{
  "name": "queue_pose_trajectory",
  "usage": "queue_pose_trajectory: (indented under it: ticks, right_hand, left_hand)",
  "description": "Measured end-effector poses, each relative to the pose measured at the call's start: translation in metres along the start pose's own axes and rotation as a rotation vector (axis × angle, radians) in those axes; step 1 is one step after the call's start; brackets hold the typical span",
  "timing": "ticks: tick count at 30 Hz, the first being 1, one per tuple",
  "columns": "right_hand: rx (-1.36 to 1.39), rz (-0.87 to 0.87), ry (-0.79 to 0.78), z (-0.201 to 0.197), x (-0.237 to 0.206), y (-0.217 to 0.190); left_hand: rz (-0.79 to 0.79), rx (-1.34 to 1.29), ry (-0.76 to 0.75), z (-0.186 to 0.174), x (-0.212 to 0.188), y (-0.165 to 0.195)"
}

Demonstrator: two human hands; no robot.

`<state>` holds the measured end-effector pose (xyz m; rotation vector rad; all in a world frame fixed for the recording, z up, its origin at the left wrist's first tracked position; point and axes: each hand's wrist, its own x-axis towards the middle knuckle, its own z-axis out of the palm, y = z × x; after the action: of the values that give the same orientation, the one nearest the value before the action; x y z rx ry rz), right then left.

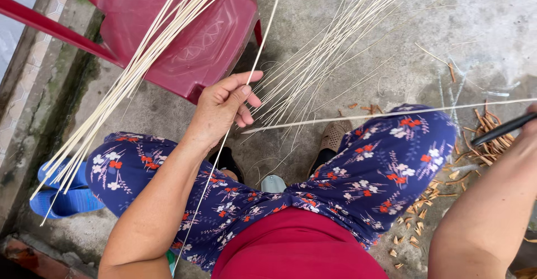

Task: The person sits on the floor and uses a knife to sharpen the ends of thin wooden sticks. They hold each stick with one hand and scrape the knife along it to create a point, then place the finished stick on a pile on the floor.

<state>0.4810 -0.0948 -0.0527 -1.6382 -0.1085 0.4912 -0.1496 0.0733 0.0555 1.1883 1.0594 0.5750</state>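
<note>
The left hand was raised in the middle of the frame, wrist bent, the forearm coming up from the lower left. Its fingers were half curled, and the thumb with the forefinger pinched a thin pale bamboo strip. This strip ran steeply from the top centre down to the lower left. The right hand was almost out of the frame at the right edge; its fingers I could not tell. Beside it lay a dark slim blade, and a second pale long strip went nearly horizontally across the flowered blue trousers.
</note>
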Motion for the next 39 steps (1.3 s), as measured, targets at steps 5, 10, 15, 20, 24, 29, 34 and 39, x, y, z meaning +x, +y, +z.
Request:
queue_pose_trajectory:
  ticks: [5, 10, 15, 20, 24, 29, 34, 39]
  right_hand:
    - [-0.841, 0.341, -0.128, -0.066, -0.084, 0.118]
    - [-0.739, 0.495, -0.245, -0.039, -0.157, 0.164]
    - [-0.6, 0.151, -0.151, 0.026, -0.163, 0.052]
    - [-0.565, -0.442, -0.548, 0.108, -0.202, -0.082]
    - [-0.606, -0.569, -0.808, 0.202, -0.232, -0.103]
    - [-0.009, -0.207, -0.863, 0.263, -0.21, -0.096]
    - [0.238, -0.285, -0.637, 0.262, -0.144, -0.097]
    - [0.431, -0.304, -0.446, 0.23, -0.073, -0.096]
  left_hand:
    - [-0.007, 0.006, 0.002, 0.005, -0.005, 0.006]
    - [0.074, -0.062, -0.007, 0.006, 0.005, -0.007]
    - [0.031, -0.023, -0.096, 0.012, 0.007, -0.022]
    - [-0.032, 0.077, -0.255, 0.025, -0.005, -0.026]
    - [-0.042, 0.125, -0.351, 0.027, -0.017, -0.031]
    - [-0.112, 0.136, -0.319, 0.011, -0.026, -0.039]
    - [-0.265, 0.235, -0.215, -0.035, -0.049, -0.048]
    - [-0.346, 0.224, -0.127, -0.121, -0.113, -0.069]
